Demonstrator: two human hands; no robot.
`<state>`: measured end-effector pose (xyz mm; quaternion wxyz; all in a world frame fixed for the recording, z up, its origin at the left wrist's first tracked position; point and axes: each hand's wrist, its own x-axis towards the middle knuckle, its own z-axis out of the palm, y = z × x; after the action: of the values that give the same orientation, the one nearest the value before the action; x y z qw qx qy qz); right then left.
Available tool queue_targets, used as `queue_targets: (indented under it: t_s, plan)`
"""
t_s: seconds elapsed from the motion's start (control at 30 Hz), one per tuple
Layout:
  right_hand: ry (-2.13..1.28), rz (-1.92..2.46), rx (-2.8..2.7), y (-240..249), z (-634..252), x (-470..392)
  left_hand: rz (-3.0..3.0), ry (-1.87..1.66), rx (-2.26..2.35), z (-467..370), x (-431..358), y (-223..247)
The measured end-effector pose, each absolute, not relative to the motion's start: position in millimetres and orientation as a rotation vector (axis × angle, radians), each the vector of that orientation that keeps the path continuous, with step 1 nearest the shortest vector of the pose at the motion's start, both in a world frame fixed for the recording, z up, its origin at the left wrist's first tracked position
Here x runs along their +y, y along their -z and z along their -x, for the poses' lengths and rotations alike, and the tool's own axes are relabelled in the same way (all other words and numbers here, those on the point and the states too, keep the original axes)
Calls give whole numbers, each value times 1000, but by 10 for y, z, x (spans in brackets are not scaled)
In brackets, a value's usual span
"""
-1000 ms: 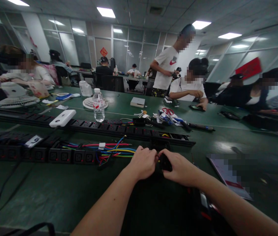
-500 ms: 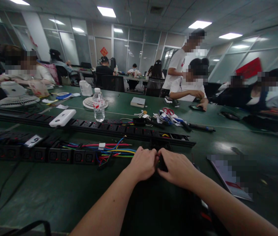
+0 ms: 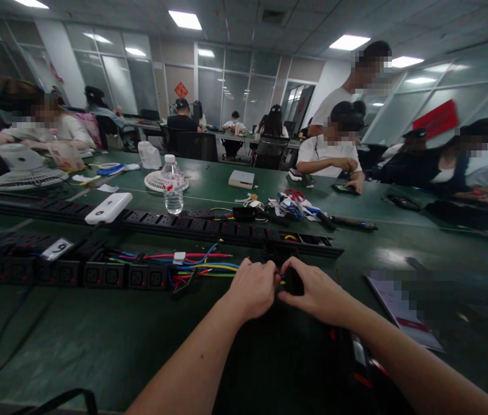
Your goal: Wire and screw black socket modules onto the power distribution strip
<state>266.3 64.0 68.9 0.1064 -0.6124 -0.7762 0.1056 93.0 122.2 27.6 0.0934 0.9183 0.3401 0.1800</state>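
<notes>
My left hand (image 3: 256, 289) is closed round the ends of several coloured wires (image 3: 213, 266). The wires, red, blue, yellow and green among them, come out of the near black socket strip (image 3: 108, 273). Between the thumb and fingers of my right hand (image 3: 318, 293) is a small black plastic piece (image 3: 294, 282), its exact kind unclear. A bit of blue and yellow wire shows between my two hands, next to that piece. My left fingers hide where the wires end. A white tag (image 3: 179, 257) sits on the wire bundle.
A second socket strip (image 3: 192, 223) lies behind, with a white power bank (image 3: 109, 208) on it. Beyond stand a water bottle (image 3: 173, 185) and a tangle of cut scraps with red-handled scissors (image 3: 295, 196). A booklet (image 3: 403, 311) lies at right. People sit across the table.
My right hand has drawn slightly right, away from my left, and more of the black piece shows. The left hand stays put. A standing person in the background has moved right.
</notes>
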Motion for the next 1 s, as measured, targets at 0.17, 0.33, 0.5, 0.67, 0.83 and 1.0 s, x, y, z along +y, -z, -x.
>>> queue_targets:
  t_s: [0.17, 0.33, 0.5, 0.67, 0.83, 1.0]
  plan:
    - [-254, 1811, -2299, -621, -2678, 595, -2724, -544, 1050, -885, 1243, -326]
    - [-211, 1892, -2309, -553, -2684, 608, -2716, -495, 1010, -878, 1295, -302]
    - [-197, 1935, -2321, -589, -2641, 664, -2675, -511, 1007, -908, 1332, -247]
    - [-191, 1981, -2290, -681, -2606, 661, -2626, -530, 991, -895, 1345, -247]
    - [-243, 2023, -2232, -784, -2608, 623, -2592, -562, 965, -866, 1345, -260]
    - [-321, 2002, -2236, -828, -2642, 574, -2590, -559, 960, -860, 1336, -258]
